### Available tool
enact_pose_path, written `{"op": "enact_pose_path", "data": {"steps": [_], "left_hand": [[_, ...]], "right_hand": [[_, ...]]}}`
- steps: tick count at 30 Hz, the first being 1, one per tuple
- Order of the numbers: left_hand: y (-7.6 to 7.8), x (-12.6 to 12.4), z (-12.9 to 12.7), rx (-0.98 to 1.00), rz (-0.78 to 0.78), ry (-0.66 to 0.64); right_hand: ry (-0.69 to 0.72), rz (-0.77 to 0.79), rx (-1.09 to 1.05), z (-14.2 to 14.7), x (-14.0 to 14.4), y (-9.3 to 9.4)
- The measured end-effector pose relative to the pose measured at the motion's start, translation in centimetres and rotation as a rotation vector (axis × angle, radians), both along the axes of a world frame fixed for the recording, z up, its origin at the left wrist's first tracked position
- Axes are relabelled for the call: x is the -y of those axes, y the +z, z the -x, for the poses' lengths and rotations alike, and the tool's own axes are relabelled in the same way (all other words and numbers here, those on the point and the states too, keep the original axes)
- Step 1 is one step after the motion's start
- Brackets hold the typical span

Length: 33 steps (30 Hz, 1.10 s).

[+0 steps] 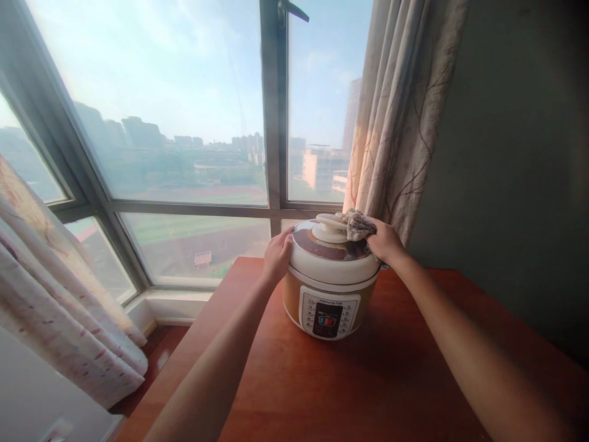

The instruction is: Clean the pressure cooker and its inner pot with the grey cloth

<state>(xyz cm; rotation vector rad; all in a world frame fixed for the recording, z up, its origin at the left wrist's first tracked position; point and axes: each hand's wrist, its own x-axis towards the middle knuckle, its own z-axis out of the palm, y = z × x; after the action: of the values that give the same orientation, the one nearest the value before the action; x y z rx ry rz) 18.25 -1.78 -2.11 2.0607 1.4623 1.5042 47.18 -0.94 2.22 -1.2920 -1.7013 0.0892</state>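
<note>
A white and gold electric pressure cooker (294, 304) stands upright on the wooden table, its control panel (329, 316) facing me. Its lid (317, 250) has a shiny top and a pale round knob (332, 228). My left hand (278, 253) rests against the left side of the lid, fingers bent over its rim. In my right hand (385, 240) is a crumpled greyish cloth (360, 226), pressed to the lid's top right beside the knob. The right fingers are partly hidden by the cloth.
The reddish-brown table (276, 380) reaches toward a large window (184, 153). A patterned curtain (396, 116) hangs behind the cooker at the right, and another curtain (59, 294) hangs at the left. A dark wall (515, 172) borders the table's right side.
</note>
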Motion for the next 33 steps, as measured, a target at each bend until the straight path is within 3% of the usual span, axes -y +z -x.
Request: {"op": "enact_pose_path", "data": {"steps": [9,20,27,33], "left_hand": [[-0.1,0.0,-0.1,-0.001,0.0,0.019],[0.0,-0.3,-0.1,0.021,0.005,-0.012],[0.0,-0.1,0.0,0.022,0.021,-0.024],[0.0,-0.1,0.0,0.017,0.001,-0.017]], "right_hand": [[0.117,-0.136,0.201,0.6,5.0,-0.9],[0.195,-0.219,0.307,3.8,9.8,-1.3],[0.215,-0.175,0.299,2.9,9.3,-1.2],[0.2,-0.157,0.177,-0.1,5.0,-1.3]]}}
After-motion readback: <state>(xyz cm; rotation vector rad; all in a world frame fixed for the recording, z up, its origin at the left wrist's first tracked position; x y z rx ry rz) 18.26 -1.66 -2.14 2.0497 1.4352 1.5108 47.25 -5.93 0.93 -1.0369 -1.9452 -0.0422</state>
